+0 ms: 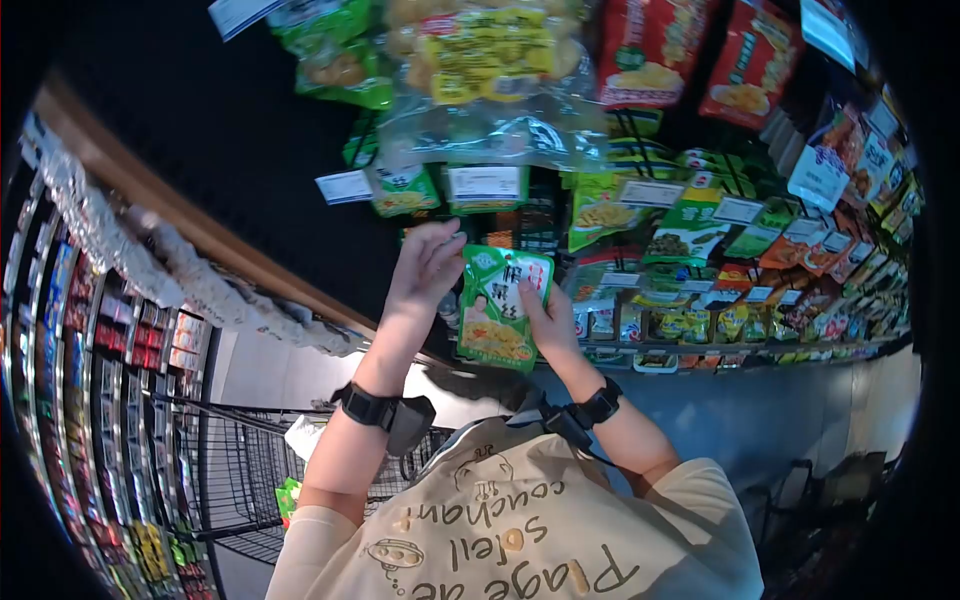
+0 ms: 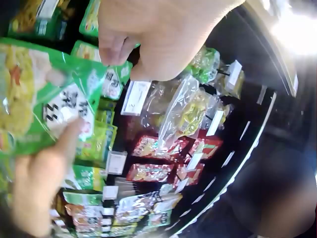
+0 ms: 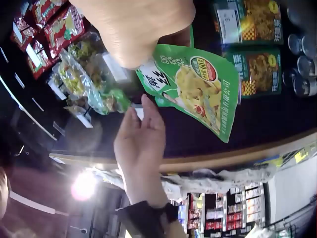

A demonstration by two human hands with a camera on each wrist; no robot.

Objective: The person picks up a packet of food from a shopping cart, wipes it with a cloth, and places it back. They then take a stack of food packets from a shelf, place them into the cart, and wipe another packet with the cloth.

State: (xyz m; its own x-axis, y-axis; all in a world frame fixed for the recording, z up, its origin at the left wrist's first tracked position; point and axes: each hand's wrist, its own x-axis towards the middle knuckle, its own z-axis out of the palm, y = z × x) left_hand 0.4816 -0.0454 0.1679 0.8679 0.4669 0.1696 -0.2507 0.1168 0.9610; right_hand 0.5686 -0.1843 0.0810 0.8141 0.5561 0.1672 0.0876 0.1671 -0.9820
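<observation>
A green packet (image 1: pixel 503 310) with dark characters and a food picture is in my right hand (image 1: pixel 553 325), which grips its right edge with the thumb on the front. Beside the packet's upper left corner is my left hand (image 1: pixel 428 265), fingers loosely bent and holding nothing. In the left wrist view the packet (image 2: pixel 29 99) shows its front below the left hand (image 2: pixel 158 37), with the right hand (image 2: pixel 42 183) on it. The right wrist view shows the packet (image 3: pixel 198 89) under the right hand (image 3: pixel 138 27), the left hand (image 3: pixel 142 144) near its corner.
Hanging green packets (image 1: pixel 685 225), red packets (image 1: pixel 655 50) and a large clear bag (image 1: pixel 490 60) fill the shelf ahead, with price tags (image 1: pixel 485 183). A wire cart (image 1: pixel 245 440) stands at the lower left, near another stocked shelf (image 1: pixel 130 400).
</observation>
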